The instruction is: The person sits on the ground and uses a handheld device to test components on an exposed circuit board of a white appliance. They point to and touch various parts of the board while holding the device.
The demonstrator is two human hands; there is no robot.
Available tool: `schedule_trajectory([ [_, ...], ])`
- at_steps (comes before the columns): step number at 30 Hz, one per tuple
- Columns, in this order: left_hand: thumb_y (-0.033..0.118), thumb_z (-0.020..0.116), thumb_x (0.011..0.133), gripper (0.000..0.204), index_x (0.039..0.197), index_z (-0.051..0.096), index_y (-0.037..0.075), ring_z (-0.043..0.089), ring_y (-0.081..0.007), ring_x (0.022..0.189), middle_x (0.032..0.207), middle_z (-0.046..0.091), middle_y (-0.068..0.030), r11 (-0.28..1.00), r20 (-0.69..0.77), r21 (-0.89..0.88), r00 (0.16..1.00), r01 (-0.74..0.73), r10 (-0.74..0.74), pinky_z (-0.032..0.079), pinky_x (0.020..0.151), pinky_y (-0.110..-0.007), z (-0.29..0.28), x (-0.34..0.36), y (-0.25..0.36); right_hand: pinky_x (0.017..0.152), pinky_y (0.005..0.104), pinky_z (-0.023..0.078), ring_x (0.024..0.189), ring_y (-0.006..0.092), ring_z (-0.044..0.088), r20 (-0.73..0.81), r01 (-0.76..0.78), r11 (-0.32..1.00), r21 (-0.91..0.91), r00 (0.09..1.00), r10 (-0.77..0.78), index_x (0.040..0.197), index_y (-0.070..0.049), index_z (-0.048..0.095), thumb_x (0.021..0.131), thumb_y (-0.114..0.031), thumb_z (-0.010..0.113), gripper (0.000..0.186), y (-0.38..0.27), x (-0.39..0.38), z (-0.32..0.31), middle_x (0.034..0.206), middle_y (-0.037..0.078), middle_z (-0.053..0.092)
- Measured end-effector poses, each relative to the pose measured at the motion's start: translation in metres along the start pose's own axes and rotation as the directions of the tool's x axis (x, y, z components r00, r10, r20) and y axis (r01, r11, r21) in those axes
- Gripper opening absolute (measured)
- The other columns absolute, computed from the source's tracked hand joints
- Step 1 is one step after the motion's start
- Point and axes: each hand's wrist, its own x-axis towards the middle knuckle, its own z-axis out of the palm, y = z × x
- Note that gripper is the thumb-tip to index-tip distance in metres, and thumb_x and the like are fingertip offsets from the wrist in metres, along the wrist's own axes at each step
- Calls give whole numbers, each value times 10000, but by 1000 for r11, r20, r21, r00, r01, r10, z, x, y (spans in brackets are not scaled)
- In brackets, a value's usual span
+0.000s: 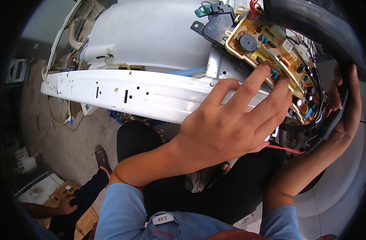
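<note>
My left hand (235, 116) reaches across the middle with its fingers spread and bent. Its fingertips rest on the edge of a circuit board (267, 44) in a yellowish tray, with a round black buzzer, capacitors and coils. Under the palm, the thumb is mostly hidden. On the right, my right hand (347, 106) is closed around a black-sheathed cable (329, 126), beside a bundle of thin wires (321, 92). Red wires (285, 149) run from below the left hand toward that cable. A black plastic part (221, 26) adjoins the board's left end.
A long white metal panel (123, 91) with slots lies across my front, before a large white tub (147, 34). A thick black hose (319, 30) arches at top right. Another person's hand (67, 206) and sandalled foot (103, 158) show at lower left, near cardboard (85, 220).
</note>
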Motion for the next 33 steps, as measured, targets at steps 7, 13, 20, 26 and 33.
schedule_trajectory([
  [7,495,859,566,830,1322,710,185,543,-295,1295,1423,596,15,999,88,39,996,-7,3,542,859,-355,-4,1,-3,352,179,364,398,62,449,-2,117,980,160,993,-118,1051,-26,568,988,-299,716,316,3,-3,21,787,51,576],
  [13,504,863,585,825,1325,707,174,531,-305,1299,1404,606,8,999,132,45,991,3,-9,542,918,-377,-6,6,2,345,182,358,382,59,450,10,122,985,121,992,-124,1063,-27,559,1005,-296,697,308,4,-1,10,801,54,571],
  [20,499,891,583,880,1347,682,114,512,-340,1307,1416,594,-41,1000,156,23,988,-21,18,533,950,-423,-8,4,0,290,261,409,343,158,513,3,-40,959,280,999,41,894,38,584,949,-267,754,353,-26,-7,34,618,102,594],
  [26,455,923,558,926,1365,654,90,500,-371,1316,1413,584,-62,1000,196,19,981,-19,15,484,1048,-478,-12,7,2,282,280,435,348,166,532,21,-84,934,347,996,82,1001,68,553,930,-220,775,371,-26,-8,29,675,110,610],
  [33,462,920,582,927,1380,642,80,501,-390,1320,1418,582,-92,1000,177,3,984,-3,3,462,1077,-502,-7,8,7,309,269,420,356,146,524,118,-48,955,293,993,13,798,26,599,901,-245,819,364,-27,-5,27,620,83,580],
])
